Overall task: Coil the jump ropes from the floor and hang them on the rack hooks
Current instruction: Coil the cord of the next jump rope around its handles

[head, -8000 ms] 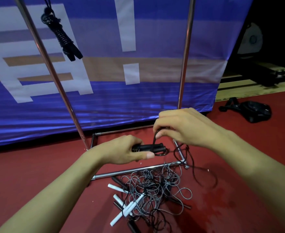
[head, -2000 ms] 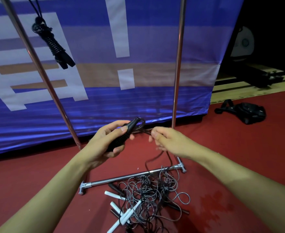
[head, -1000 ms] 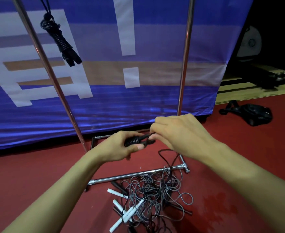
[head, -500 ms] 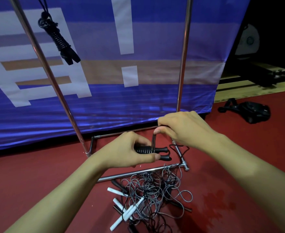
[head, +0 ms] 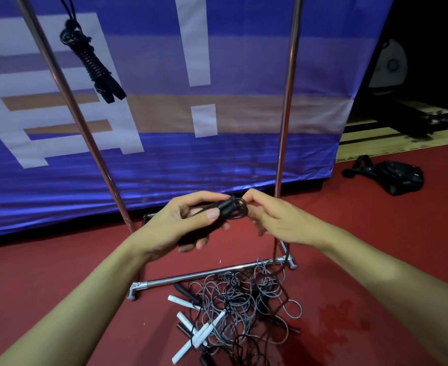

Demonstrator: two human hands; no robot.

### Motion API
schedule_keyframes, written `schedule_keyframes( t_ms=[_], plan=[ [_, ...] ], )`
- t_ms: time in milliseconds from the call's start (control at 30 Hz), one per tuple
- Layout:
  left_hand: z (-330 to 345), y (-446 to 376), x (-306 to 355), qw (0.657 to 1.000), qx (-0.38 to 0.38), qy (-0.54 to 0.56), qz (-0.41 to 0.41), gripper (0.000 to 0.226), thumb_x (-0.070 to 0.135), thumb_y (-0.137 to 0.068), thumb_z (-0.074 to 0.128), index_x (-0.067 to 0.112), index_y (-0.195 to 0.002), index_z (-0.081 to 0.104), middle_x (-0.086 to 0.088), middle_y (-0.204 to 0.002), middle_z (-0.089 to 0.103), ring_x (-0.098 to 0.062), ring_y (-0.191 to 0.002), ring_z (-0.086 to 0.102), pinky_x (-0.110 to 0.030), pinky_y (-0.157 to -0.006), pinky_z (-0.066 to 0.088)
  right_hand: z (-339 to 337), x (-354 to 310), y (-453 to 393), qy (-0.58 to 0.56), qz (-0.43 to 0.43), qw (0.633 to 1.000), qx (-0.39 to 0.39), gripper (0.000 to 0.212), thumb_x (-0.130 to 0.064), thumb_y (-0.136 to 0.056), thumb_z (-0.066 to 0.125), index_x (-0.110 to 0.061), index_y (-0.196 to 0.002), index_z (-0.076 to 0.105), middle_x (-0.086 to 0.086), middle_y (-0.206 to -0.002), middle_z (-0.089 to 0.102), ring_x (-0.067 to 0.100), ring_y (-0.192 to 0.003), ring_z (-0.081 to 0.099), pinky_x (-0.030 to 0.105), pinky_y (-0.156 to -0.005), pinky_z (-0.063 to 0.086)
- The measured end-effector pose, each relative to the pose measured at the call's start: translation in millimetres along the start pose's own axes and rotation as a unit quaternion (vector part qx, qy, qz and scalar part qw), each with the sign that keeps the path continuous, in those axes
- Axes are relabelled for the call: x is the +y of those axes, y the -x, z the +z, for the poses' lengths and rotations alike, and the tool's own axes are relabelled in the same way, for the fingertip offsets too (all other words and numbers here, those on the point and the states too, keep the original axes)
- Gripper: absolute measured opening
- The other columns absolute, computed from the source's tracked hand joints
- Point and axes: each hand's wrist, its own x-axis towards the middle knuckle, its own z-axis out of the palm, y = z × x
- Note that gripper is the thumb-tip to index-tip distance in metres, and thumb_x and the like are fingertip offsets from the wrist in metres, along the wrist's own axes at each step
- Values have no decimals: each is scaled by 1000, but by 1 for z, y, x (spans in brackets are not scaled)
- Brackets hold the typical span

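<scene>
My left hand [head: 180, 225] grips the black handles of a jump rope [head: 226, 207], with its cord wound round them. My right hand [head: 275, 220] pinches the cord loops at the handles' upper end. The rest of this cord drops behind my right wrist toward the floor. A tangled pile of ropes [head: 233, 307] with grey and black cords and white handles lies on the red floor below my hands. One coiled black rope [head: 90, 62] hangs at the upper left of the metal rack [head: 286, 101].
The rack's base bar [head: 204, 276] lies just behind the pile, and its left pole [head: 67, 101] slants upward. A blue banner [head: 217, 159] hangs behind the rack. A black bag [head: 391, 175] lies on the floor at right, near a wooden platform edge [head: 402, 138].
Both hands have risen with the rope. The handles went from level to tilted up toward the right, and more cord is wound round them than before.
</scene>
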Motion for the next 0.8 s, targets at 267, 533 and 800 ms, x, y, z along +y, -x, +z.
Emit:
schedule_keyframes(
  t_ms=[267,533,800],
  plan=[
    [-6,-6,-5,995,77,57,-24,30,26,-97,64,6,-119,64,-18,-100,71,-17,-48,49,-12,-37,24,14,1,-3,62,-43,997,33,9,-27,-103,58,-30,-100,50,-17,-90,62,8,-83,59,32,-78,46],
    [-2,-10,-8,989,136,18,-60,28,31,-90,70,17,-114,71,-16,-100,75,-19,-52,50,-18,-42,23,9,-9,-1,210,-37,976,35,9,-33,-99,64,-27,-93,66,-17,-74,67,-7,-70,56,15,-69,36],
    [9,-19,-11,974,209,-47,-77,24,29,-92,75,12,-109,72,1,-71,61,-16,-54,57,-23,-48,27,9,-15,-2,-132,98,979,-123,20,-7,-109,44,-6,-113,63,-4,-83,72,11,-77,67,24,-80,54]
  ],
)
